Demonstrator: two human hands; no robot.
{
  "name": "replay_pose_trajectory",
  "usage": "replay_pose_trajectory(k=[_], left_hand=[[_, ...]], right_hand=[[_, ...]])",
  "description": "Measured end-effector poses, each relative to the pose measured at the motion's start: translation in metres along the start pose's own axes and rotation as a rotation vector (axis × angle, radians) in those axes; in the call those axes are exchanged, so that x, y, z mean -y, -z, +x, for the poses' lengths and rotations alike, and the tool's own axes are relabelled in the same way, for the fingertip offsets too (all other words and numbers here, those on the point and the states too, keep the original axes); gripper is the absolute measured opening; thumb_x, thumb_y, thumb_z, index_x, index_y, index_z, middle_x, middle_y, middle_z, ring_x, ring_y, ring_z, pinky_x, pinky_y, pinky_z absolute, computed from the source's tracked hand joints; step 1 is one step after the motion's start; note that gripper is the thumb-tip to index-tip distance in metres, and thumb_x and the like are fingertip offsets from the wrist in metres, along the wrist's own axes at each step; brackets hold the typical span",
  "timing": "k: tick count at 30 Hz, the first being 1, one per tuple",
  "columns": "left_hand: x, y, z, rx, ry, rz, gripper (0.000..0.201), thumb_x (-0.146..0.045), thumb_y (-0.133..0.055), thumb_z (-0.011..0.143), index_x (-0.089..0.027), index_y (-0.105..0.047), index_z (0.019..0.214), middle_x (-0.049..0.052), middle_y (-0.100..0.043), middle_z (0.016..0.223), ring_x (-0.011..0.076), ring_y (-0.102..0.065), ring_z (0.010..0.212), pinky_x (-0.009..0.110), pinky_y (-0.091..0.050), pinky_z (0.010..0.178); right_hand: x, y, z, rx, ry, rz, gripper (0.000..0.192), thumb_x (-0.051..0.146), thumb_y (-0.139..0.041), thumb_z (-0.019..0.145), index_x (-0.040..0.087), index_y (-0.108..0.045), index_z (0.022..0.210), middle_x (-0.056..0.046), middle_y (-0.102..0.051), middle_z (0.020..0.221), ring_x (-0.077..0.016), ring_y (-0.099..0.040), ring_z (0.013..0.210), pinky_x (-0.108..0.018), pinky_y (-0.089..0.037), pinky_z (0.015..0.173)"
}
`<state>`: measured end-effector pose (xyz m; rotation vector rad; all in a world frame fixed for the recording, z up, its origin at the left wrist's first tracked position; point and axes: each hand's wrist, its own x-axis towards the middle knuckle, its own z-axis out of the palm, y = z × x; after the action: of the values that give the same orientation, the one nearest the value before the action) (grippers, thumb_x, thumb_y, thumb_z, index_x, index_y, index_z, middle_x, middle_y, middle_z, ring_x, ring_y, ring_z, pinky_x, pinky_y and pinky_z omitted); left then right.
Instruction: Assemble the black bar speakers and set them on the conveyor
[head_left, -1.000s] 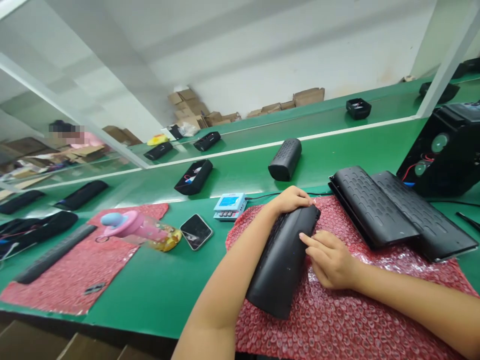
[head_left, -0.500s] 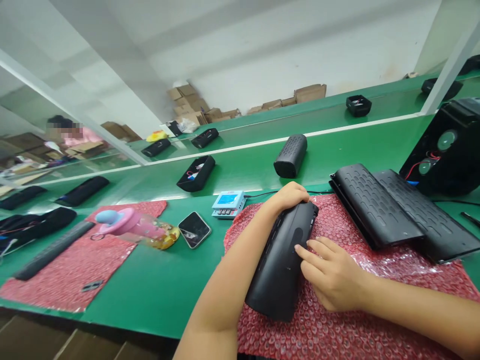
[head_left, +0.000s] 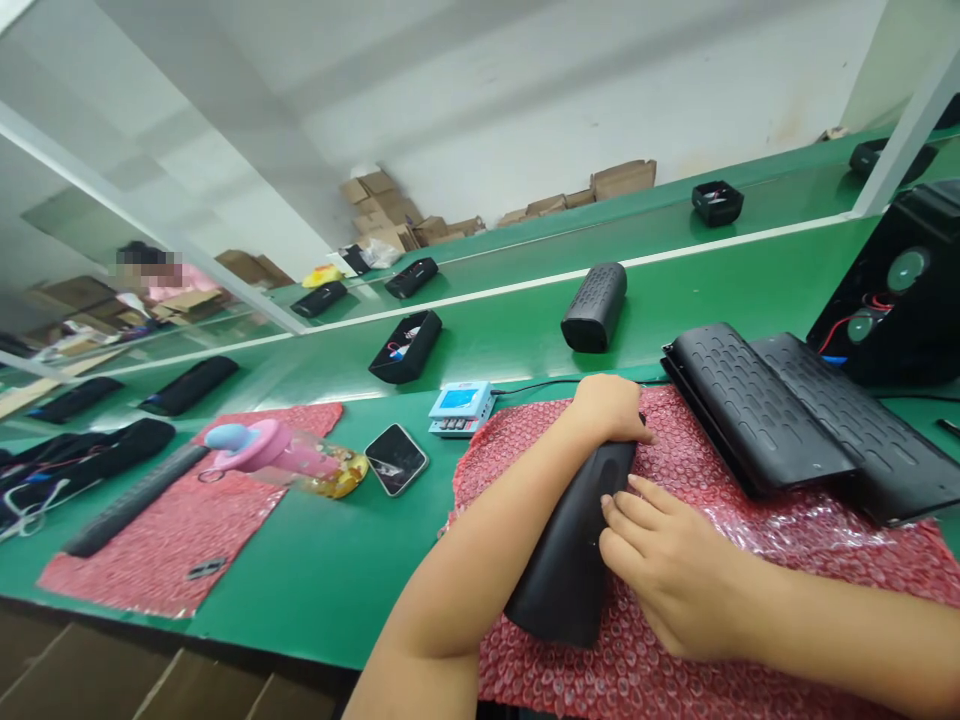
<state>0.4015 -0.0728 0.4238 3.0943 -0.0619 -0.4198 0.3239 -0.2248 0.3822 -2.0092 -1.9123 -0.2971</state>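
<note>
the left hand (head_left: 611,408) curls over the far end of a long black speaker shell (head_left: 566,560), gripping it from above, while the forearm runs along the shell's left flank. the right hand (head_left: 660,565) lies against the shell's right side at about 3 o'clock of it, fingers (head_left: 622,510) bent and pressing on the smooth casing, not wrapped fully around. the shell lies lengthwise on a red bubble-wrap sheet (head_left: 675,650) at the near edge of the green bench (head_left: 337,580), its long axis running from 6 o'clock toward 12 o'clock and leaning slightly right.

at 2 o'clock of the shell, two perforated black grille panels (head_left: 757,410) lie side by side, overlapping the far right part of the bubble wrap. beyond them at 2 o'clock stands an open black speaker body (head_left: 892,300) with round drivers and red wiring showing. at 12 o'clock, well apart, a short perforated black speaker (head_left: 595,306) lies on the green belt. at 10 o'clock sits a small blue-and-white meter (head_left: 460,408), and just left of it a phone (head_left: 395,459) lies face up. further toward 9 o'clock, a pink bottle (head_left: 277,458) lies on its side by a second red bubble-wrap sheet (head_left: 172,540).
</note>
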Motion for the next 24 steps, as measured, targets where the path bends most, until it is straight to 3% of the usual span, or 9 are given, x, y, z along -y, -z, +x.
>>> replay_pose_trajectory(k=[5,10,17,24], left_hand=[[-0.001,0.003,-0.001,0.04,-0.005,0.088,0.041,-0.052,-0.062,0.066,-0.019,-0.073,0.088,0.014,-0.072,0.088,0.032,-0.066,0.087,0.037,-0.049,0.072],[-0.003,0.004,-0.004,0.036,-0.003,0.117,0.038,-0.05,-0.06,0.067,-0.021,-0.074,0.088,0.012,-0.073,0.089,0.0297,-0.067,0.088,0.034,-0.049,0.071],[0.002,0.004,-0.006,0.02,0.001,0.102,0.039,-0.054,-0.059,0.067,-0.023,-0.073,0.085,0.009,-0.073,0.09,0.0281,-0.067,0.088,0.033,-0.049,0.07],[0.009,0.004,-0.007,0.007,0.001,0.056,0.037,-0.052,-0.057,0.068,-0.023,-0.073,0.085,0.008,-0.074,0.089,0.0273,-0.067,0.087,0.033,-0.05,0.07]], right_hand=[[0.002,0.008,-0.002,0.079,-0.063,0.046,0.035,0.022,-0.055,0.066,0.01,-0.061,0.099,-0.019,-0.06,0.119,-0.0294,-0.057,0.101,-0.045,-0.038,0.097],[0.008,0.019,-0.003,0.203,-0.024,0.183,0.043,0.023,-0.054,0.071,0.007,-0.059,0.11,-0.017,-0.058,0.124,-0.0303,-0.053,0.107,-0.044,-0.038,0.097],[0.007,0.025,-0.002,0.287,-0.154,0.242,0.047,0.016,-0.049,0.074,0.006,-0.056,0.119,-0.019,-0.053,0.13,-0.0318,-0.051,0.111,-0.046,-0.041,0.095],[0.007,0.019,0.001,0.341,-0.026,0.218,0.054,0.015,-0.056,0.063,0.002,-0.057,0.115,-0.025,-0.042,0.137,-0.0327,-0.051,0.113,-0.043,-0.04,0.097]])
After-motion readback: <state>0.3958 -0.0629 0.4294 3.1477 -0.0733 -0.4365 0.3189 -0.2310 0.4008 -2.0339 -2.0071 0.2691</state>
